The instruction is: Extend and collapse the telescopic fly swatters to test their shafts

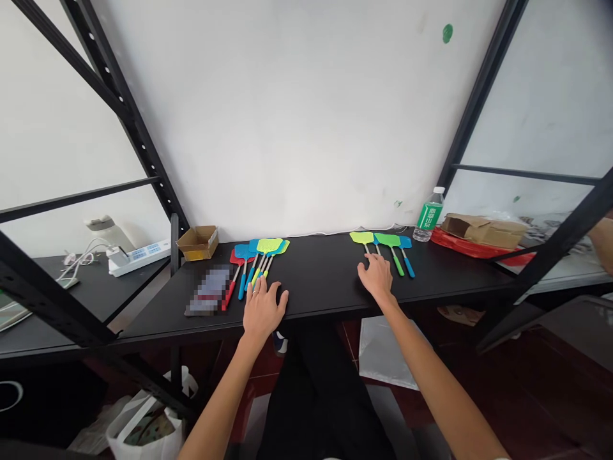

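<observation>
A fanned group of fly swatters in yellow, blue, green and red lies on the left part of the black shelf. My left hand rests at their handle ends, palm down, fingers apart; whether it presses on a handle I cannot make out. To the right lies a second group, with a yellow fly swatter, a green fly swatter and blue ones. Over the handles of the yellow swatter and a blue one is my right hand, fingers stretched forward and thumb apart. It covers those handles' lower ends.
A small open cardboard box and a blurred flat item are at the left, near a white power strip. At the right stand a water bottle and a brown package on red plastic. Black metal posts frame both sides.
</observation>
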Demonstrator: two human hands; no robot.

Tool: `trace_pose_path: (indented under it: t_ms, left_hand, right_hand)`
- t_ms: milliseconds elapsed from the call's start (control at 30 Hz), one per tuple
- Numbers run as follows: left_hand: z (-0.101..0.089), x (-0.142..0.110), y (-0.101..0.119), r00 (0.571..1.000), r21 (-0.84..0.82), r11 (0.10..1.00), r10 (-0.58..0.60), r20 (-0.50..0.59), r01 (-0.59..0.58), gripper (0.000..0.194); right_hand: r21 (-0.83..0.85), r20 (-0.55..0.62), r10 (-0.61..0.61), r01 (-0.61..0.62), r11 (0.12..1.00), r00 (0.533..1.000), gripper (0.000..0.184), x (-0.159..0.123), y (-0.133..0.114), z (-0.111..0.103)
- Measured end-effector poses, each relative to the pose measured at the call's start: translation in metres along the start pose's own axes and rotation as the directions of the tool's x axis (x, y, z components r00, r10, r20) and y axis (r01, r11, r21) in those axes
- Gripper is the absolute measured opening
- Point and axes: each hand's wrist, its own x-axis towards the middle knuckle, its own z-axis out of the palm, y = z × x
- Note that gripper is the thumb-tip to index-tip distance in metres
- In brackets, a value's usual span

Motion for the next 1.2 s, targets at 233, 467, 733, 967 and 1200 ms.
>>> trace_pose_path:
  t_ms: [233,467,733,967,1200]
  left_hand:
    - [-0.004,0.0,0.003,0.998,-0.039,0.999,-0.024,-0.064,0.022,0.032]
    - [-0.008,0.0,0.001,0.996,-0.163,0.986,-0.035,-0.077,0.022,0.028]
    - [-0.011,0.0,-0.001,0.999,-0.234,0.972,0.009,-0.045,-0.02,0.033]
    - [-0.013,0.001,0.0,0.999,-0.219,0.975,0.037,-0.017,-0.04,0.041]
    - [-0.013,-0.001,0.002,0.998,-0.188,0.98,0.059,-0.011,-0.06,0.038]
  right_hand:
    - [0.015,-0.06,-0.088,0.089,0.996,0.994,0.037,-0.002,0.005,0.003]
    - [0.018,-0.053,-0.189,0.19,0.982,0.981,0.035,-0.009,0.005,0.002]
    - [0.045,-0.052,-0.273,0.276,0.96,0.961,0.032,-0.02,0.005,0.0]
    - [0.055,0.002,-0.323,0.323,0.945,0.946,0.032,-0.024,0.004,-0.003]
    - [0.085,0.07,-0.354,0.348,0.934,0.933,0.033,-0.023,0.005,-0.004]
